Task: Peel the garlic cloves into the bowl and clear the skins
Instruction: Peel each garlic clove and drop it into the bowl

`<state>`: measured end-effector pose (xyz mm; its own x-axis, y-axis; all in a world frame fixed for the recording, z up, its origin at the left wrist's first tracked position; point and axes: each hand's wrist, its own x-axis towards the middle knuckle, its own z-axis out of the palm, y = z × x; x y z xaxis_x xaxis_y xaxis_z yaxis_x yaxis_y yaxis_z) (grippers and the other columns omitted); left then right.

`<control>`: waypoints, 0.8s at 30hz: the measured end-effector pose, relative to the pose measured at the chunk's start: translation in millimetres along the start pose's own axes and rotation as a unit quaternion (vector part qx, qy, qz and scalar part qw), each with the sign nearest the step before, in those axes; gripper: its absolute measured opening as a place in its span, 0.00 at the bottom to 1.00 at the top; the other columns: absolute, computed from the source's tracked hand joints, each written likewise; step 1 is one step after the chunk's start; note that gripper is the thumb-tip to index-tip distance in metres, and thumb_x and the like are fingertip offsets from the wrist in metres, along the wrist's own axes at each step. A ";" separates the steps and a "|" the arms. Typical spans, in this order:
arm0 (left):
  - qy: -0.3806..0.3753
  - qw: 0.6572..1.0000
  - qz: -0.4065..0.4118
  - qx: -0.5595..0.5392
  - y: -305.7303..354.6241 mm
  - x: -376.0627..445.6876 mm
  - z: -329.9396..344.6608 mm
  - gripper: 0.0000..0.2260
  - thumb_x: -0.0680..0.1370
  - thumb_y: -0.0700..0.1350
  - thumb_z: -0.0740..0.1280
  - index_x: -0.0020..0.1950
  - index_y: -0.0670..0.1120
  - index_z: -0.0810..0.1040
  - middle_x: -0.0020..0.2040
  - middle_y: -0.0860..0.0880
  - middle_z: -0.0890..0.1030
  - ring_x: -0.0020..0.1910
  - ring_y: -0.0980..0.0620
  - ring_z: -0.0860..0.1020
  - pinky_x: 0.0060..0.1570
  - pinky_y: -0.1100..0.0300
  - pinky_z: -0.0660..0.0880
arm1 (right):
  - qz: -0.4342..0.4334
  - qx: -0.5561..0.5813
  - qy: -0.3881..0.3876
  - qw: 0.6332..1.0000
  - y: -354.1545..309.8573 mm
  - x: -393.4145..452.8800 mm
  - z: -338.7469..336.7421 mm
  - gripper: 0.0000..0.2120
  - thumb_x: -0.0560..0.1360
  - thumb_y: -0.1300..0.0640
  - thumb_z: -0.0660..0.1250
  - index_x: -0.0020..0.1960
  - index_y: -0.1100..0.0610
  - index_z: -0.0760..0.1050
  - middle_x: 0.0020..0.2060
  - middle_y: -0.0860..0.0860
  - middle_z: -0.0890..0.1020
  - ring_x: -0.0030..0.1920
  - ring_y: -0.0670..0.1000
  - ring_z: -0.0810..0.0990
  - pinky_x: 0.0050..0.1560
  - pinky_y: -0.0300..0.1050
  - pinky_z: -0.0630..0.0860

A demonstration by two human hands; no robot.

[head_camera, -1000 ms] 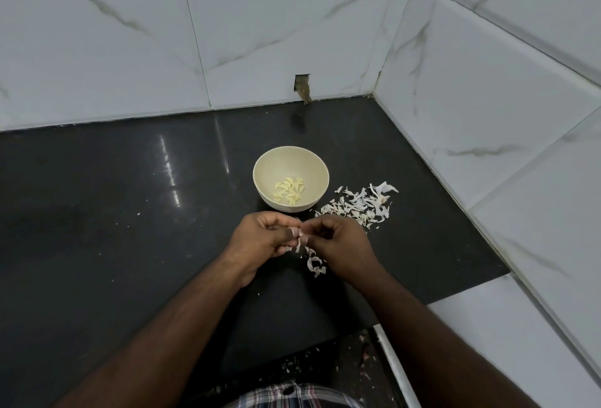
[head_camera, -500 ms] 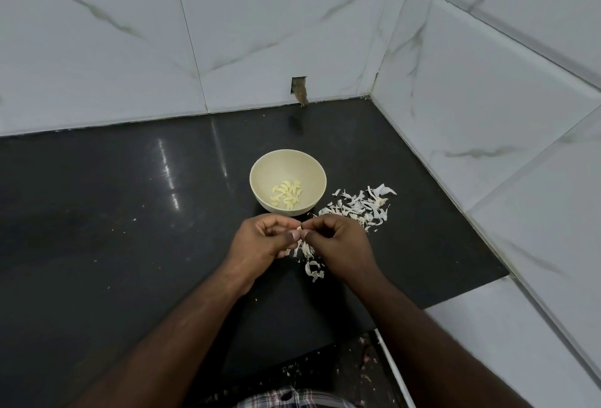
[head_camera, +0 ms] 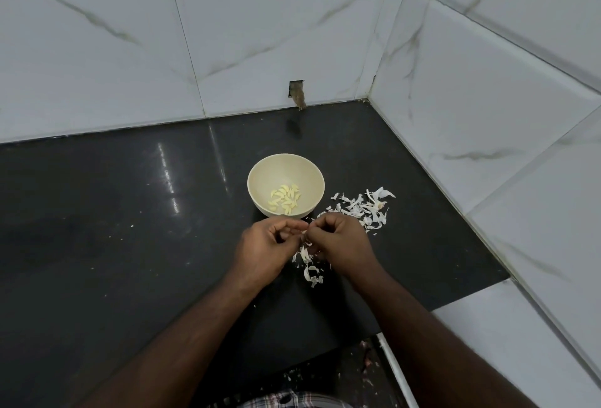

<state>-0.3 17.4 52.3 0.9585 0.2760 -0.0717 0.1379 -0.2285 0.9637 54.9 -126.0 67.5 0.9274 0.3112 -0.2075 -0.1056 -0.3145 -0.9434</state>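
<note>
A cream bowl [head_camera: 260, 176] stands on the black counter [head_camera: 113, 228] and holds several peeled garlic cloves [head_camera: 286, 199]. Just in front of the bowl, my left hand [head_camera: 263, 248] and my right hand [head_camera: 341, 242] meet fingertip to fingertip and pinch a small garlic clove [head_camera: 304, 231] between them; most of it is hidden by the fingers. A heap of white garlic skins [head_camera: 364, 209] lies right of the bowl. More skins [head_camera: 310, 269] lie on the counter under my hands.
White marbled tile walls close the counter at the back and right, meeting in a corner [head_camera: 370, 95]. A small hole [head_camera: 296, 92] is in the back wall. Tiny skin flecks dot the counter at the left. The counter's front edge [head_camera: 325, 355] is below my forearms.
My hands stay together at the clove, with the fingers working it slightly. The view has shifted a little; the bowl and the skins have not moved.
</note>
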 end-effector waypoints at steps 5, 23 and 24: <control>0.009 1.000 0.008 0.008 1.2 0.9 1.8 0.13 0.75 0.40 0.74 0.46 0.61 0.84 0.40 0.56 0.85 0.42 0.54 0.84 0.50 0.44 0.82 | 0.024 0.048 -0.022 0.998 -3.4 0.7 -2.8 0.07 0.73 0.67 0.67 0.37 0.60 0.78 0.31 0.53 0.83 0.33 0.53 0.80 0.31 0.44 0.75; 0.033 0.995 -0.014 0.097 6.6 -1.5 5.2 0.07 0.74 0.42 0.74 0.41 0.54 0.82 0.38 0.57 0.83 0.38 0.61 0.81 0.40 0.62 0.79 | 0.000 -0.115 -0.006 0.993 6.4 3.6 -3.5 0.08 0.71 0.57 0.68 0.34 0.56 0.76 0.27 0.54 0.82 0.28 0.49 0.78 0.33 0.49 0.77; 0.030 0.994 -0.014 0.101 6.9 -2.0 5.1 0.07 0.74 0.41 0.74 0.41 0.54 0.82 0.37 0.57 0.83 0.37 0.61 0.81 0.39 0.64 0.78 | 0.000 -0.130 -0.007 0.992 6.7 3.0 -3.6 0.08 0.71 0.56 0.68 0.35 0.57 0.76 0.28 0.55 0.82 0.27 0.48 0.77 0.32 0.47 0.75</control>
<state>0.0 10.4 57.7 0.9378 0.3389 -0.0754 0.2166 -0.4014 0.8899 58.3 -130.4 61.5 0.9225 0.3222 -0.2126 -0.0084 -0.5338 -0.8455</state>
